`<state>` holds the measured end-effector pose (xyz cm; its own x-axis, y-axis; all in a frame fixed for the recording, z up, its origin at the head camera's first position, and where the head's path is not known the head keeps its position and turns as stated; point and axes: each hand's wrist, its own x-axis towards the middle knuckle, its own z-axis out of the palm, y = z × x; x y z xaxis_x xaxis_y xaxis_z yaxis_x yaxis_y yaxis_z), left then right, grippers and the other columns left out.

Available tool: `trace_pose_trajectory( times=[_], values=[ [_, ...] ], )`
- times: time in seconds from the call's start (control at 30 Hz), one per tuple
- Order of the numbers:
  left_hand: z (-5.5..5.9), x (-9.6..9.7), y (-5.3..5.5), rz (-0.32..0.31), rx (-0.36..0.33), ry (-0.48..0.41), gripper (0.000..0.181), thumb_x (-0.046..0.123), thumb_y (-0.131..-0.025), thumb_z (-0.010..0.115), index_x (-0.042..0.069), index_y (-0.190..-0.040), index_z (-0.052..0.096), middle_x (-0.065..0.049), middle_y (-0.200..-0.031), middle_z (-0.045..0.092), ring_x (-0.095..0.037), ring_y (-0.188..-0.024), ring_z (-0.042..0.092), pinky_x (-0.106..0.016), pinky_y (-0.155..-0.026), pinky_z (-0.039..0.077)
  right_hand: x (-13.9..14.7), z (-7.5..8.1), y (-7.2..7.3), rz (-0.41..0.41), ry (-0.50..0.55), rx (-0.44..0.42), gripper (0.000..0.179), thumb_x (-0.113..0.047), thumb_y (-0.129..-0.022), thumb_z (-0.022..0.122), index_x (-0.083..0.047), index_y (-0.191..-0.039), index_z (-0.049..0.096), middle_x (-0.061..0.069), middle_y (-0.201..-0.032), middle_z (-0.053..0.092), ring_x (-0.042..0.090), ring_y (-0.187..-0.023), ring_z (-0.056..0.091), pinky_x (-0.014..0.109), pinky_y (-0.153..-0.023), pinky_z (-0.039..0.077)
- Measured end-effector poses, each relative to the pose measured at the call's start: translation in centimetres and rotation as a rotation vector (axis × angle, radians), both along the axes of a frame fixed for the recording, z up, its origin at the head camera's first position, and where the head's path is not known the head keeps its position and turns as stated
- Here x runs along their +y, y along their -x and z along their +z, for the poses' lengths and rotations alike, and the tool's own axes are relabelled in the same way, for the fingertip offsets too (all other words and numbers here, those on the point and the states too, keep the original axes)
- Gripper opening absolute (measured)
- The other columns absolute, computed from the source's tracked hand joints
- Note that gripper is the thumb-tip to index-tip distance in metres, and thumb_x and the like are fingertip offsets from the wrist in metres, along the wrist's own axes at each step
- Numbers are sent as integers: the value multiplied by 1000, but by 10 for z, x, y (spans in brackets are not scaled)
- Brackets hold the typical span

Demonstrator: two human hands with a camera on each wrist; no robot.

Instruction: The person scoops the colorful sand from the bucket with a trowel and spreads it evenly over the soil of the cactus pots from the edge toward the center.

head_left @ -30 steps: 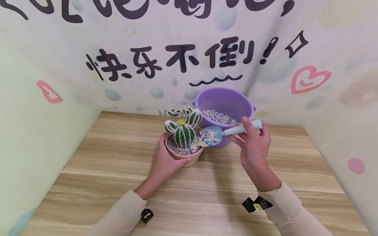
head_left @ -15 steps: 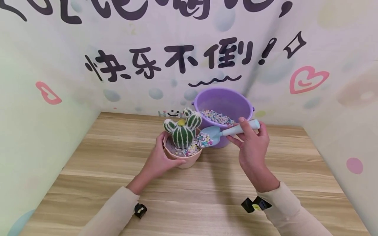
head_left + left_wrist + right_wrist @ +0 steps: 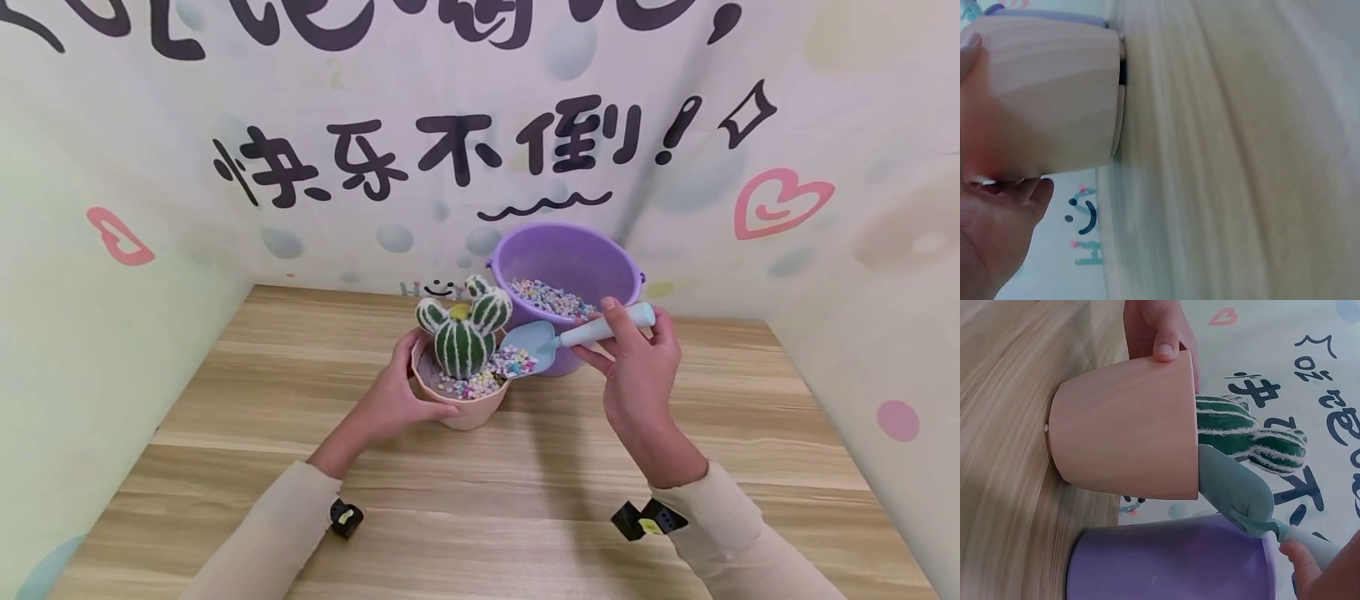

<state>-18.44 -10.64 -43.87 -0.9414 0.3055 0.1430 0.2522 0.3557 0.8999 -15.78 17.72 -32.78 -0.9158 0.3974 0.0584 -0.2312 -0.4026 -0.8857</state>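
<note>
Head camera: the left hand [image 3: 390,400] grips a peach pot [image 3: 471,413] from its left; right of the pot, the right hand [image 3: 641,367] holds a pale blue scoop [image 3: 534,337] by the handle. Its tip, bearing colourful granules [image 3: 514,362], is at the pot's right rim. Inside the pot stands a green cactus [image 3: 462,348]. Behind it, to the right, a purple bucket [image 3: 568,250] contains more granules. Under the pot is a wooden tabletop [image 3: 465,508].

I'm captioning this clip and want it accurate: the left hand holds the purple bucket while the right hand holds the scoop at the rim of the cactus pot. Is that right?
Not quite: the left hand holds the pot, not the purple bucket, as the head view shows. The right hand does hold the scoop at the pot's rim.
</note>
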Motion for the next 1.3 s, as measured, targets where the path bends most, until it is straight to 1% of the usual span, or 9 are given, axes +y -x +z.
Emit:
trace_pose_trajectory(
  times=[0.13,0.27,0.4,0.53,0.8,0.97,1.07,1.23,1.3],
  values=[
    [1,-5,5,-68,-9,-42,123,23,-63,93,15,-155,11,-8,-158,24,-26,-143,29,-45,-116,27,-2,0,1,14,3,10,40,-20,-83,78,-3,-109,52,12,-86,70,26,-74,73,44,-65,59],
    [2,-11,11,-127,-16,-73,122,16,-64,92,15,-155,11,-10,-158,25,-28,-141,32,-46,-113,32,-4,1,2,14,-24,39,36,-20,-84,77,-4,-104,53,12,-86,70,27,-73,73,44,-63,59],
    [3,-16,17,-164,-25,-46,122,17,-65,92,15,-156,10,-11,-159,23,-30,-142,31,-48,-114,31,-7,3,2,10,-37,61,34,-19,-84,77,-4,-102,53,13,-86,69,27,-73,72,43,-62,59],
    [6,-20,19,-195,-41,-22,121,18,-67,91,14,-156,8,-11,-159,21,-31,-143,27,-49,-115,29,-8,3,3,3,-41,70,35,-19,-83,78,-3,-102,54,15,-88,69,27,-73,72,42,-61,59],
    [10,-20,17,-203,-62,-8,122,22,-69,90,17,-157,6,-9,-160,18,-30,-144,26,-49,-114,30,-11,5,4,1,-66,87,36,-18,-82,78,-1,-103,54,14,-93,69,26,-75,72,43,-63,59],
    [11,-20,16,-203,-72,-12,122,22,-70,89,18,-157,5,-9,-161,17,-30,-144,25,-50,-114,30,-13,7,5,-12,-89,100,32,-17,-82,79,-4,-99,55,13,-90,69,26,-76,72,44,-64,59],
    [11,-19,16,-205,-82,-17,122,20,-70,89,18,-157,3,-9,-161,15,-30,-144,24,-49,-114,30,-14,8,5,-13,-94,125,31,-15,-82,78,-3,-99,56,14,-89,68,24,-76,72,43,-63,59],
    [14,-15,10,-215,-79,-58,124,17,-73,87,17,-157,-4,-14,-162,10,-34,-145,21,-51,-115,28,-16,10,4,-11,-127,169,29,-11,-82,78,0,-96,56,14,-87,68,26,-78,72,41,-62,59],
    [15,-12,6,-202,-71,-72,125,18,-73,87,18,-157,-6,-13,-162,10,-33,-146,20,-50,-116,25,-17,11,4,-9,-152,182,26,-10,-82,78,-1,-93,57,13,-85,68,27,-79,72,40,-62,60]
  ],
)
